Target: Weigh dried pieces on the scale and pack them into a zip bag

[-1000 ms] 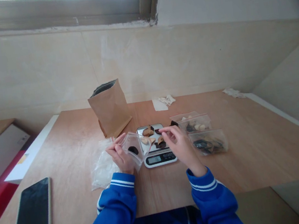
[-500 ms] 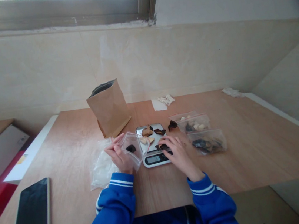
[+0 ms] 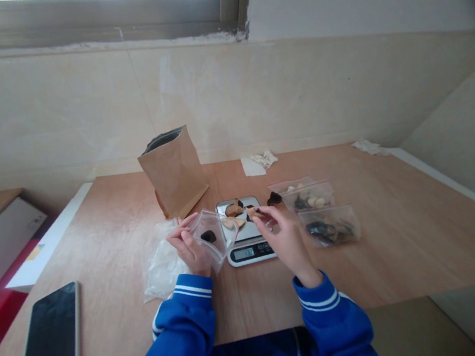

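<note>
My left hand (image 3: pixel 190 250) holds a small clear zip bag (image 3: pixel 213 236) open, with a dark piece inside it. My right hand (image 3: pixel 282 235) is raised over the small kitchen scale (image 3: pixel 251 251) and pinches a light brown dried piece (image 3: pixel 253 213) between its fingertips. A few dried pieces, light and dark, lie on the scale's metal plate (image 3: pixel 245 230). The scale's display is lit.
An open brown paper bag (image 3: pixel 174 172) stands behind the scale. Filled clear bags (image 3: pixel 331 226) lie to the right, with one dark piece (image 3: pixel 273 198) loose beside them. Empty plastic bags (image 3: pixel 161 266) lie left, a phone (image 3: pixel 48 346) near the front left edge, crumpled paper (image 3: pixel 262 160) at the back.
My right hand dropped onto the scale plate, took a dried piece and has lifted it up toward the bag. The left hand and its bag stayed in place.
</note>
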Motion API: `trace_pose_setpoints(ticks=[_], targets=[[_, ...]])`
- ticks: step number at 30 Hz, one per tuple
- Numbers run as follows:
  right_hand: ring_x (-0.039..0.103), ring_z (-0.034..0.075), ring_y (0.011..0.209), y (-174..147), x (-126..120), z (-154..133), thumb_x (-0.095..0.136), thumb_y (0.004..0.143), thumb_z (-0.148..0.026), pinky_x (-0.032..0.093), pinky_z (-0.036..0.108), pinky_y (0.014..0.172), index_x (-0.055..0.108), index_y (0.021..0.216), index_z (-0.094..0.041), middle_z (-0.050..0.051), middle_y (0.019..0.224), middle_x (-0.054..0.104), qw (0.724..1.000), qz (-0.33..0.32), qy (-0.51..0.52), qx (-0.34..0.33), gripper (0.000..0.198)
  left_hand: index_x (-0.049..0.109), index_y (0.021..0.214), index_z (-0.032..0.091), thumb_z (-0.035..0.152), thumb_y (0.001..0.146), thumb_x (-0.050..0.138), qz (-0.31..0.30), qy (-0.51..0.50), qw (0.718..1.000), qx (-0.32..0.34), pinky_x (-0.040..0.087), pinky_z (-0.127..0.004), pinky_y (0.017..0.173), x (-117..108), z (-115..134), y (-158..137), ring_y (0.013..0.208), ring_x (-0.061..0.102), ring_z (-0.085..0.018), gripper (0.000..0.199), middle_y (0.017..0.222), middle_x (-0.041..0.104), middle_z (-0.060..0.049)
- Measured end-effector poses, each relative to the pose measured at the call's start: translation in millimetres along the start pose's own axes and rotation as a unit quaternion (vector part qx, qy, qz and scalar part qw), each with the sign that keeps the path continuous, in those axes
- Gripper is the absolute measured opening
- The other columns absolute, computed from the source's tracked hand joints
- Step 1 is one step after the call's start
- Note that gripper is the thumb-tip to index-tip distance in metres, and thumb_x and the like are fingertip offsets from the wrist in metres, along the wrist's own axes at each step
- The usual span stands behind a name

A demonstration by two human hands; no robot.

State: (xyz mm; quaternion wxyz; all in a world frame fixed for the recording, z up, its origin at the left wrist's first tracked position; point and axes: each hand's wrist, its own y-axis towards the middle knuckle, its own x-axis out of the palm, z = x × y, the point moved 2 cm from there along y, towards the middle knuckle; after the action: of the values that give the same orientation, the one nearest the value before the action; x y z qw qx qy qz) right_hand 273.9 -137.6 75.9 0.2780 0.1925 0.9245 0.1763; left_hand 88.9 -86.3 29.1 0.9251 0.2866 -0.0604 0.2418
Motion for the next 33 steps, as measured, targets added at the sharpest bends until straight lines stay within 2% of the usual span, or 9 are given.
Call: trace_pose_setpoints(ticks=[4,8,11,15,18,21,24,27,33], targets=[[0.063,0.017,0.075,3.9,10.7,-31.6,0.055,0.090,-0.038,0.053,0.029,0.071,0.066,0.108,-0.017,0.007,0.094,0.071,0.997,0.007,0.072,0.028,0.030,0.040,0.091,0.021,0.031,0.096,0.036,0.007,-0.026,0.999,0.027,0.045,-0.045,0.089,1.8,0.2,0.0,0.095,0.065,-0.021,0.011,0.100,0.069,-0.010],[0.063,0.016,0.076,0.7,26.3,-49.8,0.054,0.091,-0.035,0.052,0.029,0.073,0.064,0.118,-0.019,0.007,0.100,0.072,0.995,-0.079,0.066,-0.002,0.034,0.040,0.091,0.021,0.030,0.096,0.038,0.006,-0.048,0.996,0.072,0.047,-0.043,0.083,3.1,1.3,-0.7,0.091,0.066,-0.020,0.011,0.097,0.070,-0.008],[0.062,0.017,0.075,-4.5,32.1,-52.8,0.056,0.090,-0.034,0.051,0.032,0.077,0.059,0.124,-0.020,0.005,0.092,0.071,0.992,-0.119,0.035,-0.029,0.037,0.040,0.093,0.021,0.029,0.097,0.037,-0.008,-0.064,0.994,0.087,0.047,-0.042,0.082,2.9,1.1,-1.5,0.091,0.066,-0.019,0.010,0.100,0.070,-0.008],[0.060,0.018,0.078,-4.6,26.6,-50.5,0.052,0.093,-0.031,0.048,0.035,0.083,0.063,0.115,-0.022,0.003,0.087,0.070,0.994,-0.086,0.003,-0.071,0.026,0.039,0.093,0.021,0.029,0.097,0.037,-0.018,-0.065,0.993,0.097,0.047,-0.042,0.082,1.9,-0.4,-2.0,0.091,0.066,-0.019,0.010,0.101,0.070,-0.009],[0.059,0.020,0.092,4.3,18.7,-34.9,0.044,0.095,-0.026,0.048,0.035,0.084,0.064,0.105,-0.022,0.006,0.100,0.067,0.996,-0.014,0.002,-0.088,0.023,0.039,0.093,0.020,0.030,0.097,0.036,-0.013,-0.061,0.994,0.089,0.047,-0.042,0.083,1.1,-2.4,-1.9,0.092,0.066,-0.019,0.011,0.100,0.069,-0.010],[0.057,0.022,0.103,16.4,16.8,0.3,0.040,0.093,-0.019,0.046,0.038,0.090,0.063,0.106,-0.021,0.009,0.106,0.064,0.996,0.024,-0.031,-0.085,0.027,0.039,0.093,0.020,0.031,0.097,0.036,-0.013,-0.054,0.995,0.083,0.047,-0.044,0.085,0.3,-4.0,-1.6,0.094,0.066,-0.019,0.012,0.100,0.069,-0.010],[0.053,0.026,0.112,24.9,22.5,41.2,0.043,0.088,-0.016,0.042,0.045,0.098,0.061,0.113,-0.018,0.013,0.117,0.060,0.991,-0.006,-0.100,-0.085,0.030,0.039,0.092,0.020,0.030,0.097,0.036,-0.012,-0.049,0.995,0.084,0.046,-0.045,0.086,-0.1,-4.3,-1.2,0.094,0.066,-0.020,0.011,0.099,0.069,-0.010],[0.053,0.028,0.110,27.5,28.7,67.6,0.046,0.086,-0.015,0.043,0.045,0.097,0.062,0.110,-0.015,0.014,0.113,0.062,0.986,-0.048,-0.134,-0.082,0.029,0.040,0.092,0.020,0.029,0.096,0.036,0.000,-0.048,0.995,0.085,0.046,-0.044,0.084,0.1,-3.2,-0.8,0.092,0.066,-0.020,0.011,0.098,0.070,-0.010],[0.060,0.028,0.094,28.2,25.9,61.1,0.045,0.089,-0.020,0.046,0.044,0.086,0.067,0.097,-0.018,0.011,0.099,0.070,0.988,-0.049,-0.141,-0.049,0.023,0.040,0.091,0.020,0.028,0.096,0.038,0.011,-0.061,0.994,0.088,0.046,-0.042,0.081,1.1,0.8,-0.8,0.089,0.066,-0.020,0.010,0.097,0.070,-0.009]])
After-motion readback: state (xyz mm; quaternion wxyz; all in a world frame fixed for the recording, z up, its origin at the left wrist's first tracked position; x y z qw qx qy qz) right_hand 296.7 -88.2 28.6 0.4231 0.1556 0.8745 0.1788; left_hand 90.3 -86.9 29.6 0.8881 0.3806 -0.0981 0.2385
